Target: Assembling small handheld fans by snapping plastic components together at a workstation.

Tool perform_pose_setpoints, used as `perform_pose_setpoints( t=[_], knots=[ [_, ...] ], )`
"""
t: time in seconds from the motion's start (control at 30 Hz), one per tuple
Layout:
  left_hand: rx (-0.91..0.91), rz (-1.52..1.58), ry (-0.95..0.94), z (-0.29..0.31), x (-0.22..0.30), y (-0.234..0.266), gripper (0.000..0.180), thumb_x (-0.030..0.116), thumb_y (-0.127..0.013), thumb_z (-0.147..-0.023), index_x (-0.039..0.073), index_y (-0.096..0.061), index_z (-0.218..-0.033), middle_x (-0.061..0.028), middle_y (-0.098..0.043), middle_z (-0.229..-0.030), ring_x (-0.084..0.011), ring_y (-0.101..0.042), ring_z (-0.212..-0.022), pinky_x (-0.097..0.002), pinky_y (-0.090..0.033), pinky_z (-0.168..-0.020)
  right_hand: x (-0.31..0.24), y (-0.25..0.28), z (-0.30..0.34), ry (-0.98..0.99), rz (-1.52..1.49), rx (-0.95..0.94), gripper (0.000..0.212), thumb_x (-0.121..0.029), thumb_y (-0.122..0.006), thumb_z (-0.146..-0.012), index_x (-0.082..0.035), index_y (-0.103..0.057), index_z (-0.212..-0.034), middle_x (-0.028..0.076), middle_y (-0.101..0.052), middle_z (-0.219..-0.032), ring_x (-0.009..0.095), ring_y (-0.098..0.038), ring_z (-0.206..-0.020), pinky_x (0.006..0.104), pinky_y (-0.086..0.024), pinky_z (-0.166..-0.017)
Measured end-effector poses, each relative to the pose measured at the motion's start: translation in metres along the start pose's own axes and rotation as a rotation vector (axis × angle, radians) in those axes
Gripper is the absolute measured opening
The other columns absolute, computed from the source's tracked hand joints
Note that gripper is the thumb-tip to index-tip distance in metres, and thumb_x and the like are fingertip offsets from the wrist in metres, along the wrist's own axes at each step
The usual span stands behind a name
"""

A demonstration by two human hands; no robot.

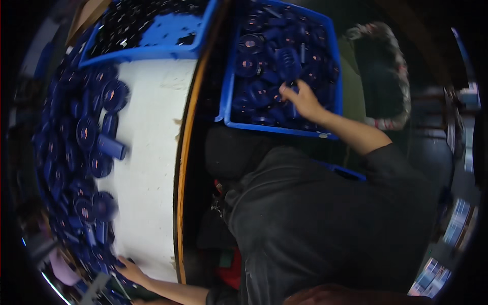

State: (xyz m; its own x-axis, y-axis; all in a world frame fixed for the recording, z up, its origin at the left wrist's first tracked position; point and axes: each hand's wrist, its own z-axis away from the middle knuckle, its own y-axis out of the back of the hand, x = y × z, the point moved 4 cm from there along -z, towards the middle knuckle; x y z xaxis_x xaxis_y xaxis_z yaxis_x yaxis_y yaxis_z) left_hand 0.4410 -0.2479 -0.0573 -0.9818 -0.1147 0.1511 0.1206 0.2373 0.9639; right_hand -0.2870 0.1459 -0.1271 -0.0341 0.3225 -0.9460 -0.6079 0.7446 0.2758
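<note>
My right hand [305,103], its arm stretched out to the upper right, is closed on a navy handheld fan [289,63] with a slotted head. It is over a blue plastic bin [227,104] filled with similar navy fans [248,65], many with round grilles and copper-coloured centres. My left hand [133,272] lies at the lower end of a long heap of navy fans [87,133] on a white-topped table [152,152]. Its fingers curl at the dark blue pieces there; what they grip is partly hidden.
A second blue bin [137,57] holding small black parts stands at the table's far end. A wooden strip [185,168] edges the table. Right of the fan bin is a dark frame wrapped in clear film [404,76]. A pink shape [63,268] shows at lower left.
</note>
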Motion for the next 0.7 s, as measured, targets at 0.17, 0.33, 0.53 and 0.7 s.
perform_pose_setpoints(
  t=[0.17, 0.33, 0.53, 0.7],
  knots=[
    [-0.005, -0.220, 0.126, -0.023, 0.006, -0.013, 0.070, 0.054, -0.050, -0.099, -0.011, -0.053, -0.123, -0.0265, -0.060, -0.125, -0.0328, -0.061, -0.117, -0.0426, -0.050, -0.093, 0.097, 0.129, 0.007, -0.171, 0.515, 0.434, 0.056, -0.045, -0.076, -0.082, 0.002, -0.062, -0.110, 0.010, -0.066, -0.090, 0.022, -0.063, -0.083, 0.0353, -0.050, -0.077],
    [-0.006, -0.371, 0.210, -0.051, -0.027, -0.011, 0.062, 0.051, -0.054, -0.097, -0.009, -0.056, -0.115, -0.0196, -0.066, -0.112, -0.0250, -0.066, -0.101, -0.0331, -0.052, -0.085, 0.131, 0.135, 0.030, -0.436, 0.285, 0.417, 0.062, -0.052, -0.073, -0.084, 0.005, -0.062, -0.106, 0.011, -0.066, -0.085, 0.019, -0.063, -0.064, 0.0307, -0.050, -0.056],
    [-0.153, -0.009, 0.371, -0.047, -0.058, -0.012, 0.066, 0.051, -0.063, -0.092, -0.009, -0.057, -0.116, -0.0186, -0.067, -0.105, -0.0259, -0.066, -0.094, -0.0338, -0.053, -0.083, 0.130, 0.108, 0.043, -0.753, -0.199, 0.276, 0.064, -0.052, -0.066, -0.089, 0.011, -0.061, -0.094, 0.015, -0.065, -0.078, 0.020, -0.063, -0.055, 0.0307, -0.055, -0.049],
    [-0.252, 0.483, 0.477, -0.008, -0.041, 0.000, 0.064, 0.049, -0.068, -0.088, -0.008, -0.058, -0.116, -0.0169, -0.067, -0.101, -0.0256, -0.064, -0.088, -0.0338, -0.052, -0.081, 0.135, 0.102, 0.048, -0.774, 0.051, -0.003, 0.039, -0.031, -0.063, -0.095, 0.008, -0.062, -0.100, 0.014, -0.068, -0.082, 0.019, -0.067, -0.063, 0.0315, -0.059, -0.053]
  ],
)
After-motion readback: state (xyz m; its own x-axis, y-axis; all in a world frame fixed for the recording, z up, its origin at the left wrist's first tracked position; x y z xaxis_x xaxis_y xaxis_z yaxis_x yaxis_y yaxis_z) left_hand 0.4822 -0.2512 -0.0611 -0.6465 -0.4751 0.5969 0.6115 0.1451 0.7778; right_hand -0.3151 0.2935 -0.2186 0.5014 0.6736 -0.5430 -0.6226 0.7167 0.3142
